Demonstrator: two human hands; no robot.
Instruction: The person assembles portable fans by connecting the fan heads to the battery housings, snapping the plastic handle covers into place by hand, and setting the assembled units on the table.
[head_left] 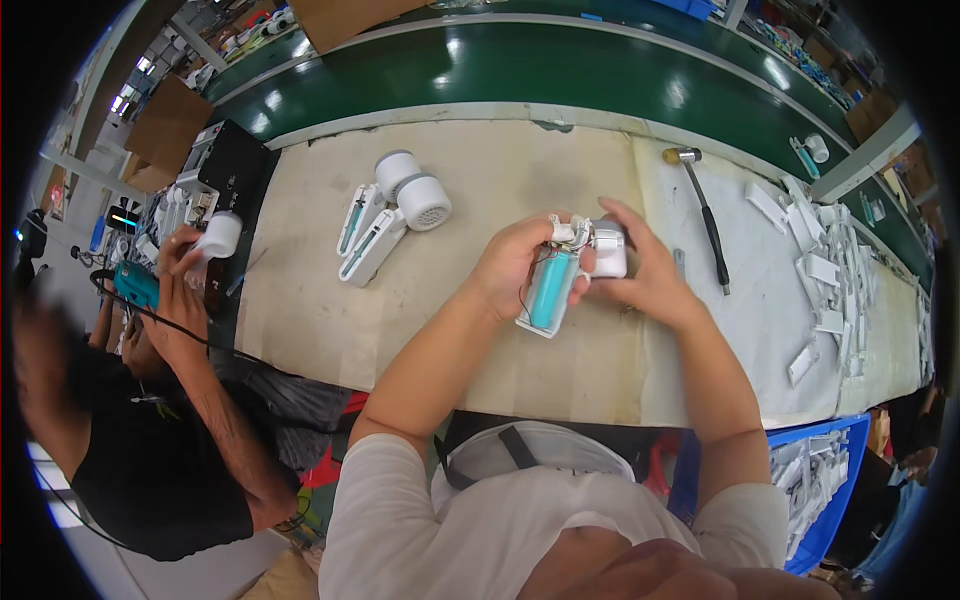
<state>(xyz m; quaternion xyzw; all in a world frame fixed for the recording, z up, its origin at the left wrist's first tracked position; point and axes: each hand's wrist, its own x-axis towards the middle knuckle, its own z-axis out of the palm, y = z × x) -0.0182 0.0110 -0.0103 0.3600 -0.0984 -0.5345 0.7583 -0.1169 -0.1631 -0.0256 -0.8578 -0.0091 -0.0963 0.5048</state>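
- Tabletop (310,320) lies under both hands; I see its cream cover, stained in places, with a dark torn spot at the edge beyond the hands.
- To the right of the hands the cover becomes a whiter sheet (720,360). On it I see a hammer (713,235) with black handle and, farther right, a loose heap of white plastic parts (845,290).
- The left hand (515,262) is closed around a white device (541,322), and the right hand (645,265) is curved around its rounded end. So the device is between the hands; whether their fingers touch, I cannot tell.
- In its open handle I see a turquoise cylinder (549,288).
- Left of the left hand, two similar white devices (425,205) lie side by side.
- Beyond the hands, a glossy green belt (520,65) runs across the room.
- Far left of the hands, I see a cardboard box (165,130) and a co-worker's hand (178,315) near a teal tool (137,285).
- Right of the right forearm, below the tabletop, stands a blue crate (858,445) with white pieces.
- Any writing on devices or boxes is too small for me to read.
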